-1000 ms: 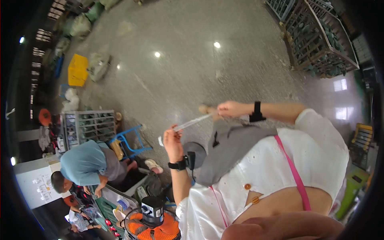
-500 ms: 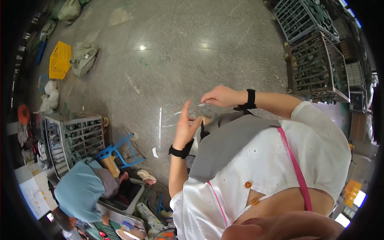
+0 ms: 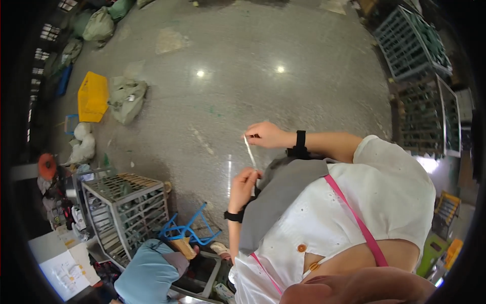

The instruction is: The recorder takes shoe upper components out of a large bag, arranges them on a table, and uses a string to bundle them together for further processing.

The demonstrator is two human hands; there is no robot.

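My right hand (image 3: 266, 135) pinches the upper end of a thin clear plastic strip (image 3: 250, 152) in front of my chest. My left hand (image 3: 245, 182) is closed on the strip's lower end, just below and to the left. The strip runs nearly upright between the two hands, tilted slightly. Both wrists wear black bands. A grey cloth (image 3: 276, 195) hangs over my white shirt right beside my left hand.
A grey polished floor (image 3: 243, 76) lies below. A wire crate (image 3: 126, 202) and a blue stool frame (image 3: 187, 230) stand at the lower left beside a crouching person in a blue shirt (image 3: 149, 273). A yellow crate (image 3: 93, 96) and sacks (image 3: 126, 96) lie left. Metal racks (image 3: 420, 76) stand right.
My left hand was open half a second ago and has now closed on the strip's lower end. The strip turned from slanted to nearly upright. The view swung over the floor.
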